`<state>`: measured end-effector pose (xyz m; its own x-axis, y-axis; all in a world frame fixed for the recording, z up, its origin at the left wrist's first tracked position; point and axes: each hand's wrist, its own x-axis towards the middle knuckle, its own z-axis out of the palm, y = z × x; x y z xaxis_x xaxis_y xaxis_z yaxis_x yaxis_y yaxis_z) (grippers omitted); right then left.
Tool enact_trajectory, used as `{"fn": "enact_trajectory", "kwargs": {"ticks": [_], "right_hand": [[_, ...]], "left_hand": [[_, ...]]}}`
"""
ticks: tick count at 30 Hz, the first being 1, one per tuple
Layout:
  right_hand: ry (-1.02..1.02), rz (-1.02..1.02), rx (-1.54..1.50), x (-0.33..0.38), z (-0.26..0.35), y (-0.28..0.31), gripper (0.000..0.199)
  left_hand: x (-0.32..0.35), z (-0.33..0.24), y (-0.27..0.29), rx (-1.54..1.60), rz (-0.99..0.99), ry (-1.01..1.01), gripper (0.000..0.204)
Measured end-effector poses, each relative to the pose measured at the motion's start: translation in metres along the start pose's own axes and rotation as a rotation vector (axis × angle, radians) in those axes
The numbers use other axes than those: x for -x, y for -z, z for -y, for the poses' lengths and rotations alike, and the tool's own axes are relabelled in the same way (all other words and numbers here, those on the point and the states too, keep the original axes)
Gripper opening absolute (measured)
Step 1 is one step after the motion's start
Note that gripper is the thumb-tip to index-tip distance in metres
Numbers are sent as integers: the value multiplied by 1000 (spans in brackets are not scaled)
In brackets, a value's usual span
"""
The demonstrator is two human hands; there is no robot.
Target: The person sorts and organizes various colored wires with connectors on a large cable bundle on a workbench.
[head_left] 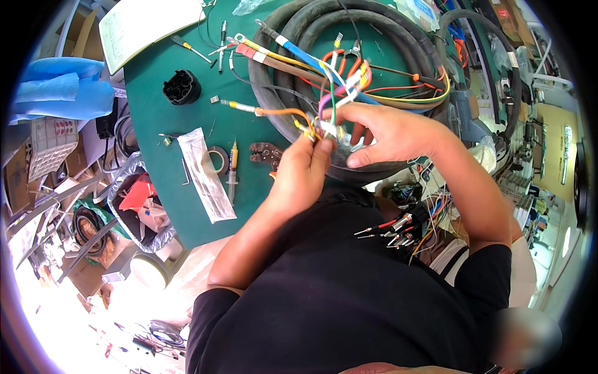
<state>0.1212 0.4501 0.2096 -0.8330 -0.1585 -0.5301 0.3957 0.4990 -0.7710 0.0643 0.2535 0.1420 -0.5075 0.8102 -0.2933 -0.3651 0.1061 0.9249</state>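
Observation:
My left hand (303,169) is closed in a pinch on a bundle of thin coloured wires (319,124) at the table's near edge. An orange wire (280,112) with a pale sleeve sticks out left from the bundle; purple and green wires rise from it. My right hand (392,134) reaches over from the right, thumb and index finger apart beside the bundle. Whether its index fingertip touches the wires is hard to tell. Behind, a thick blue-sleeved cable (299,50) and a brown-sleeved cable (274,60) end in metal lugs. A thick black cable (283,75) lies coiled around them.
On the green table (156,206) lie a crimping tool (266,153), a syringe (233,171), a tape roll (218,159), a clear plastic packet (205,177), a black round housing (182,87), a screwdriver (192,48) and a notebook (146,28). A lined bin (146,234) stands left.

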Motion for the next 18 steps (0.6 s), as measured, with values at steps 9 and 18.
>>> {"fn": "enact_trajectory", "kwargs": {"ticks": [9, 18], "right_hand": [[34, -330, -567, -17, 0, -30, 23], [75, -494, -806, -21, -25, -38, 20]], "left_hand": [[-21, -14, -2, -1, 110, -19, 20], [-19, -16, -2, 147, 46, -54, 41]]}}
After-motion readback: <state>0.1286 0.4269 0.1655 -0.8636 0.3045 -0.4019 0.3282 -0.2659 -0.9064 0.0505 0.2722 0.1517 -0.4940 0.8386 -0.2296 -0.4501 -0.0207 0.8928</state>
